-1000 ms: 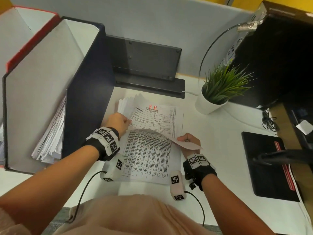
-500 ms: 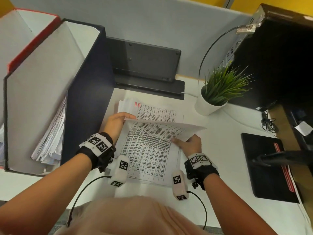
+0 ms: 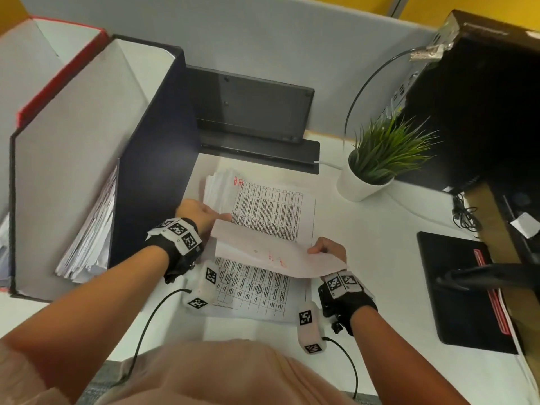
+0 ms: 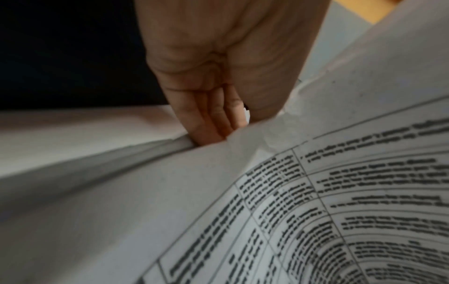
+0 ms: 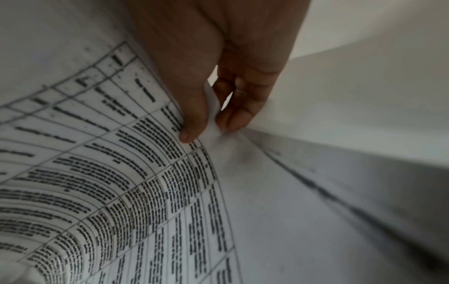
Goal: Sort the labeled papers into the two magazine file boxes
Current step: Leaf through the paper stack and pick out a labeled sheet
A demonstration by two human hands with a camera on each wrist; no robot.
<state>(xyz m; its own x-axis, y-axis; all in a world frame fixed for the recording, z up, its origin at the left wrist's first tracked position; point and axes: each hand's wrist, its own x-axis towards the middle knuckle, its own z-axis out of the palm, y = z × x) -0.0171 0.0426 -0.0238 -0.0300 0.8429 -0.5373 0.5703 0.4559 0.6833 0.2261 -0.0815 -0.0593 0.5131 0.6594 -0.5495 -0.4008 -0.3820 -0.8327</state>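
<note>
Both hands pinch the lifted white printed sheet (image 3: 271, 252), left hand (image 3: 201, 214) at its left edge, right hand (image 3: 327, 248) at its right, raising it off the paper stack (image 3: 274, 217) mid-tabletop, probably bound for the dark-blue magazine file box (image 3: 152, 159) standing at the tabletop's left edge.

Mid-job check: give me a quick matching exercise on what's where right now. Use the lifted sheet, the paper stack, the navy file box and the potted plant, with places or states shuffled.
Things:
1. lifted sheet
2. paper stack
3. navy file box
4. potted plant

Places or states:
A. stands on the desk at the far right of the papers
B. holds filed papers leaning inside it
C. held in the air by left hand and right hand
D. lies flat on the desk, red mark at its top corner

Pairs: 1-C, 2-D, 3-B, 4-A
</note>
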